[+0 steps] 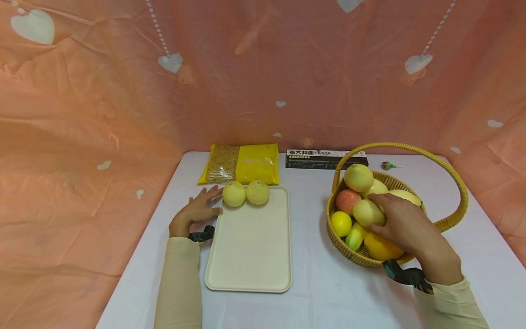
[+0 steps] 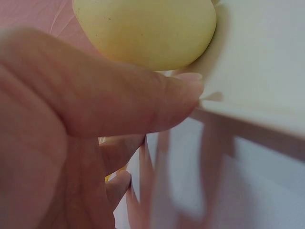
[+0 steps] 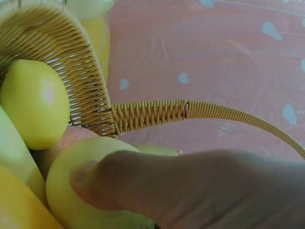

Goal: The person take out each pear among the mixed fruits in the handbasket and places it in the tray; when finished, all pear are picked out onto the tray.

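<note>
In the head view, my right hand (image 1: pixel 404 224) reaches into a wicker basket (image 1: pixel 349 253) and grips a round pale-yellow pear (image 1: pixel 367 213). The right wrist view shows the thumb (image 3: pixel 95 183) pressed on that pear (image 3: pixel 64 195); the fingers beyond it are hidden. My left hand (image 1: pixel 197 210) rests at the upper left edge of a cream tray (image 1: pixel 250 246), its thumb (image 2: pixel 176 98) on the rim. Two more pears (image 1: pixel 234 194) (image 1: pixel 258 192) sit side by side at the tray's far end, close to the left fingertips.
Other basket fruit includes a red apple-like fruit (image 1: pixel 347 201), a lemon (image 1: pixel 341 224) and an orange-yellow fruit (image 1: pixel 382 247). The basket's tall handle (image 1: pixel 411 146) arches overhead. Behind the tray lie a yellow pasta bag (image 1: pixel 256 163), a black pasta box (image 1: pixel 312 161) and a small wrapped item (image 1: pixel 387 165).
</note>
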### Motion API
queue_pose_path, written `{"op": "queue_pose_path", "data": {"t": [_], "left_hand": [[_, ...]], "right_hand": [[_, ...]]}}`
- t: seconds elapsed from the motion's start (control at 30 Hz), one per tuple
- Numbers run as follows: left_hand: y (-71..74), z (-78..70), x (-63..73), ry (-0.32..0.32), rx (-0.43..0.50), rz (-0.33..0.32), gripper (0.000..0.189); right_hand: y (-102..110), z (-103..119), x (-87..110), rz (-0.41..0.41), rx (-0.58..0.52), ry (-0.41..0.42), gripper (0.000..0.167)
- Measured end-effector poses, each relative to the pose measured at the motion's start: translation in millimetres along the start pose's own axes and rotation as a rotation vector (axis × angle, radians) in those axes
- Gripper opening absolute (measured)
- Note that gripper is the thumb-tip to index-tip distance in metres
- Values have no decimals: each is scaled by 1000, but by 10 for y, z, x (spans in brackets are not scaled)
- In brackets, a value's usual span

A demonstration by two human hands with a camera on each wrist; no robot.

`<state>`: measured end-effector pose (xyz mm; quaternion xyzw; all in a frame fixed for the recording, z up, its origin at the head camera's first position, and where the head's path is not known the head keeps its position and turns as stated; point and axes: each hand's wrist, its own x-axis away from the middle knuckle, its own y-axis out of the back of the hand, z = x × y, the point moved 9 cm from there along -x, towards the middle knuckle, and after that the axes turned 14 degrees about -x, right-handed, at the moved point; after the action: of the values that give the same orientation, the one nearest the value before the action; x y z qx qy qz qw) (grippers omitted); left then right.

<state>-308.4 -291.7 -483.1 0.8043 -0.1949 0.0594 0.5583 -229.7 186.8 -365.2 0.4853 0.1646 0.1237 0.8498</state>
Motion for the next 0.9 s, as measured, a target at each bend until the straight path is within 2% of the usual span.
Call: {"op": "queue_pose_path", "data": {"t": [0.53,0.73,0.9], "left_hand": [[29,4,2,5,26,-13,81],[8,0,10,2,39,-13,82],[-2,3,10,2,26,-14,81]], "right_hand": [[-42,50,-55,21,-31,26,71],[-33,6,-29,22,-74,-11,75],[38,-5,6,-26,-131,-23,71]]}}
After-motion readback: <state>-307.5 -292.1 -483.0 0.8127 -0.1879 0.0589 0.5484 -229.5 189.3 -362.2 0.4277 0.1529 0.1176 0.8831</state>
